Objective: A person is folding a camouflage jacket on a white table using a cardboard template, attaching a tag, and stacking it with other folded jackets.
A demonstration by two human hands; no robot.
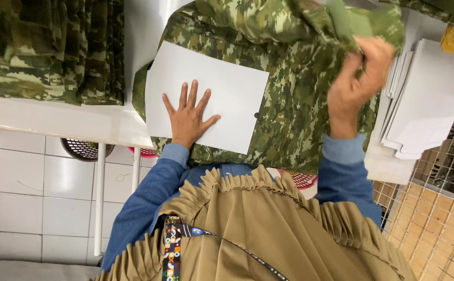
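Observation:
A green camouflage garment (300, 114) lies spread on a white table (55, 122). A white sheet of card (222, 99) rests flat on the garment. My left hand (188, 117) presses on the sheet with its fingers spread. My right hand (360, 78) is closed on a fold of the garment, a sleeve or edge (362, 23), lifted over the body of the cloth.
A stack of folded camouflage garments (50, 47) sits at the left of the table. A pile of white sheets (430, 99) lies at the right, a wire grid (435, 208) beside it. Baskets (84, 149) stand under the table on the tiled floor.

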